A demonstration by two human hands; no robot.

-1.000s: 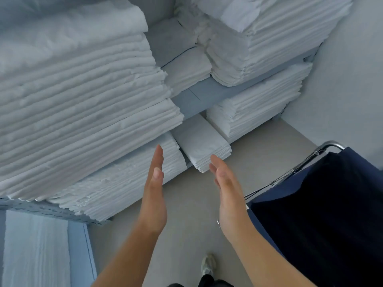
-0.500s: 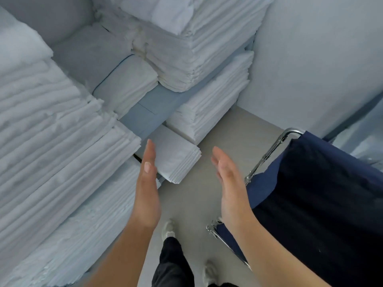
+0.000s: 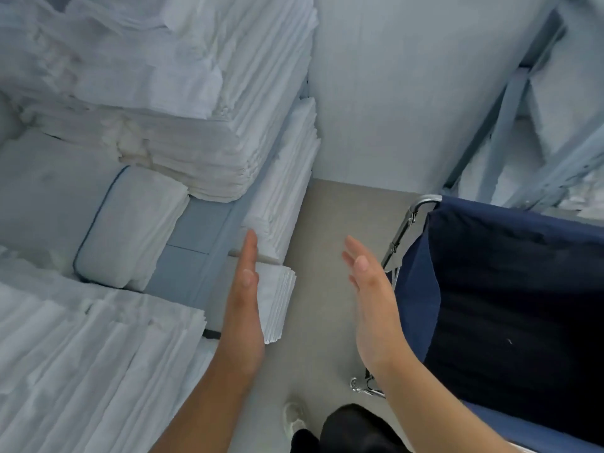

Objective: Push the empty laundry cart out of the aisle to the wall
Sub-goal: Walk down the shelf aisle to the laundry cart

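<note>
The laundry cart (image 3: 510,305) is a dark blue fabric bag hung on a chrome tube frame (image 3: 400,232); it stands at the right and its inside looks empty. My right hand (image 3: 372,299) is flat with straight fingers, just left of the cart's near edge and not touching it. My left hand (image 3: 245,299) is also flat and held edge-on, palm facing the right hand, over the floor beside the shelves. Neither hand holds anything. The pale wall (image 3: 408,93) closes the aisle beyond the cart.
Shelves at the left carry tall stacks of folded white linen (image 3: 163,109), and a small folded stack (image 3: 277,302) juts into the aisle. A blue metal rack (image 3: 510,109) stands at the far right. A strip of beige floor (image 3: 327,223) runs between shelves and cart.
The view has swung to the right and forward: the linen stacks slid left, and the wall and more of the cart came into view. Both hands stay flat and apart.
</note>
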